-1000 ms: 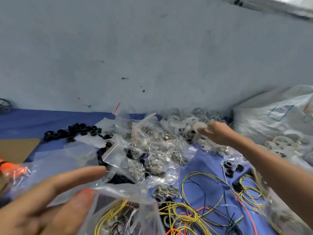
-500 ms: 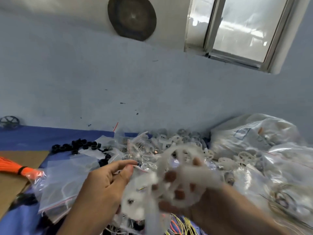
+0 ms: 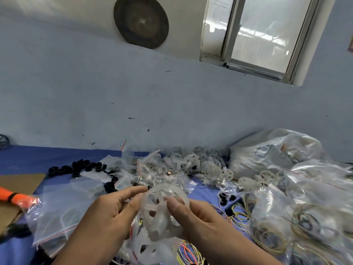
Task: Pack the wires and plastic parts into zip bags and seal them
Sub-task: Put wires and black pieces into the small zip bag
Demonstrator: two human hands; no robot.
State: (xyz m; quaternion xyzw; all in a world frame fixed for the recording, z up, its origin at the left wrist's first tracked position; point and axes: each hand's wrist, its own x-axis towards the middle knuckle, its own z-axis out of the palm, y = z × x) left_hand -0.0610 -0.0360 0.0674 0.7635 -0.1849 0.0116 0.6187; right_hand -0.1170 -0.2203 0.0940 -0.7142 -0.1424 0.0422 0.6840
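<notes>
change: right grip (image 3: 200,219) back from pile (image 3: 200,163), grasping wheels (image 3: 162,207) | left grip (image 3: 107,213) now pinches them too | next: bagging, likely

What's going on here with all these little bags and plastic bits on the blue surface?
A person is packing small parts into zip bags. The left hand and the right hand together hold a clump of white plastic wheels above the blue surface. Empty zip bags lie to the left, loose coloured wires lie below the hands, and filled bags are piled on the right. The wheels do not appear to be inside a bag yet.
</notes>
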